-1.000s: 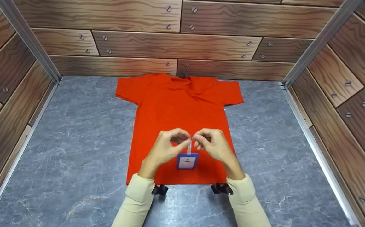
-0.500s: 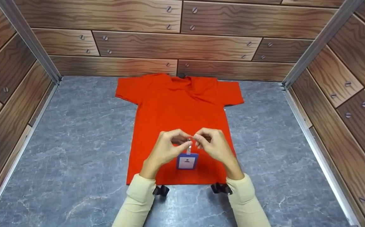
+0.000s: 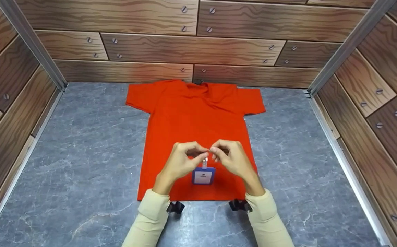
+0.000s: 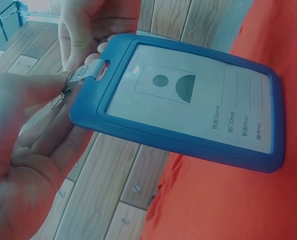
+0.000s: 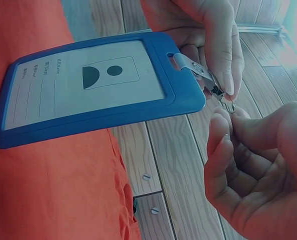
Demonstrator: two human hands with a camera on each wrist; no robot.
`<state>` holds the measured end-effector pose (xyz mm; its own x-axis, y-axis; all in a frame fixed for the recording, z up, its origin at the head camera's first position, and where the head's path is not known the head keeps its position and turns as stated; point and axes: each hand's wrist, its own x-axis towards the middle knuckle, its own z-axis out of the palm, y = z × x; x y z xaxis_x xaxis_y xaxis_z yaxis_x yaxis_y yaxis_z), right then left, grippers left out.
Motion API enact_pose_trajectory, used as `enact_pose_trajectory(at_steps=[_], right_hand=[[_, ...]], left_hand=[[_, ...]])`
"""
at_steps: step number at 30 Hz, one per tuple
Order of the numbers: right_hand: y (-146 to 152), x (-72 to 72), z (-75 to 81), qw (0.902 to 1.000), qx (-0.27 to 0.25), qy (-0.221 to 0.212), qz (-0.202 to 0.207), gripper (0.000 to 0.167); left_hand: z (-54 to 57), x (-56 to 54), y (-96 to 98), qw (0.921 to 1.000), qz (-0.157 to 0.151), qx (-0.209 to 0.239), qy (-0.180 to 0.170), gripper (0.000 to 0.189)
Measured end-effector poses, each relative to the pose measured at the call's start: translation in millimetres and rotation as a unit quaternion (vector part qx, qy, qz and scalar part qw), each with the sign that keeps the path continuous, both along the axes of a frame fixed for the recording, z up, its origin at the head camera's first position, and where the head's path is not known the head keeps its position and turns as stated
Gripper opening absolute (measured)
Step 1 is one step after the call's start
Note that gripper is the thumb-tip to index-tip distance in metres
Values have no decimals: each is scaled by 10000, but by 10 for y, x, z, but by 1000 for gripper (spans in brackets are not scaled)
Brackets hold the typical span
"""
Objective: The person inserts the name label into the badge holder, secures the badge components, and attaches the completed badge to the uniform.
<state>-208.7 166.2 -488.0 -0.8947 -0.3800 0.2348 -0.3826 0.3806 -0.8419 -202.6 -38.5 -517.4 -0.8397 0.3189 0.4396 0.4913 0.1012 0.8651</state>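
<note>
A blue-framed ID badge holder [image 3: 203,176] with a white card hangs upright from a short clear strap [image 5: 193,67] with a snap, close over the front part of a red T-shirt [image 3: 198,123]. My left hand [image 3: 184,157] pinches the small metal clip [image 5: 216,90] at the strap's top between thumb and fingers. From the other side, my right hand [image 3: 231,156] pinches the thin wire loop [image 5: 228,106] at the clip's end. Both hands' fingertips nearly meet above the badge. In the left wrist view the fingers partly hide the clip.
The T-shirt lies spread out on a grey marbled surface [image 3: 82,154], its collar near the back wall [image 3: 191,49]. Wood-patterned walls with metal corner posts [image 3: 30,44] enclose the left, back and right. A small dark object [image 3: 198,82] sits behind the collar.
The badge has shifted very slightly left and down, and less of its strap shows beneath the fingers. Both hands keep nearly the same place and grip; the T-shirt lies unmoved.
</note>
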Motion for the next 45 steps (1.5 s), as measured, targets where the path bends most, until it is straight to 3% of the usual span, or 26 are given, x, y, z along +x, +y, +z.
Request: enact_pose_trajectory(at_steps=[14,24,32,39,45], right_hand=[[-15,18,-4,9999,-10,125,-29,15],[-6,12,-20,9989,25,456,-45,16],[-10,24,8,9978,215,620,56,15],[-18,17,4,9959,219,881,49,13],[-28,3,-18,9946,102,1027,60,14]], left_hand=[[16,11,7,9999,-22,-62,-105,10],[17,-16,-3,9998,33,-4,-201,11],[23,-17,-34,9982,-88,-47,-592,11],[28,-13,-7,9891,-582,151,-1340,21],[27,-3,16,9892,-440,178,-1386,21]])
